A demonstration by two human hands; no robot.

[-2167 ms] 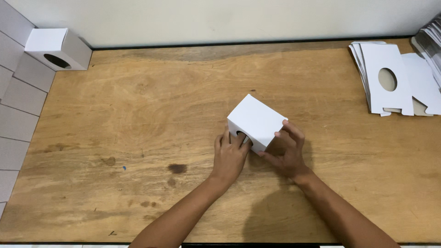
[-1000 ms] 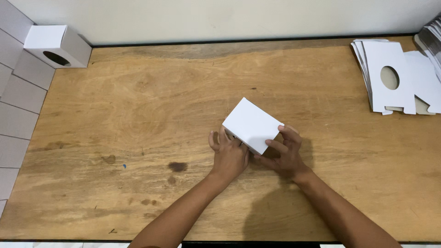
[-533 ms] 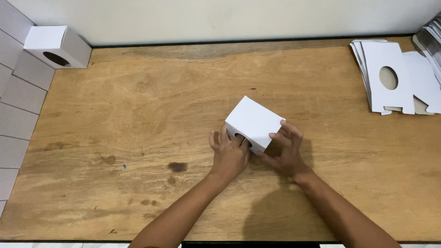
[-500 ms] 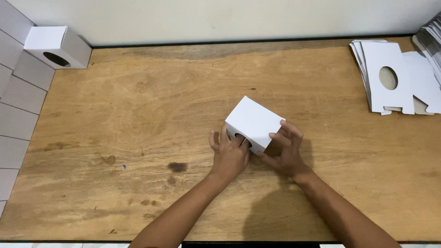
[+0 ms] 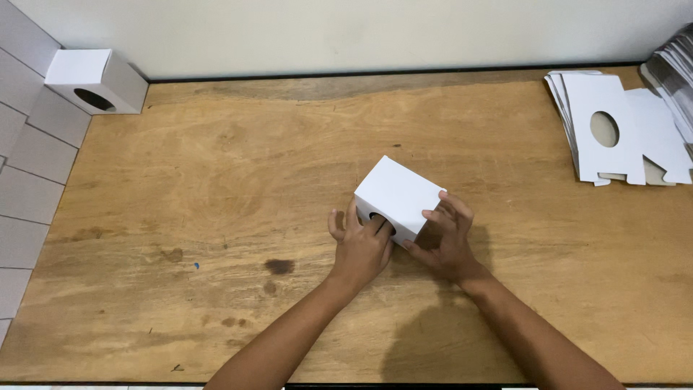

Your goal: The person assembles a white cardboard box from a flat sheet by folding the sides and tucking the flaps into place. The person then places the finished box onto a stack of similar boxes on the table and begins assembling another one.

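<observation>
L hand [image 5: 361, 249] grips box [image 5: 398, 193] front, finger prob. in hole | R hand [image 5: 446, 242] grips box R side | box mid-table [image 5: 216, 180]

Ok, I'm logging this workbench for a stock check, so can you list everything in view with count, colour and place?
folded box: one, white, near the middle of the table, dark round hole on its near side, held by both hands
finished box: one, white with an oval hole, far left corner by the wall
flat box blanks: a stack, count unclear, white with an oval cut-out, far right
darker sheets: a pile, grey, top right edge, partly out of frame
table: one, light brown wood, stained
left hand: on the box's near side, fingers at the hole
right hand: gripping the box's right end
</observation>
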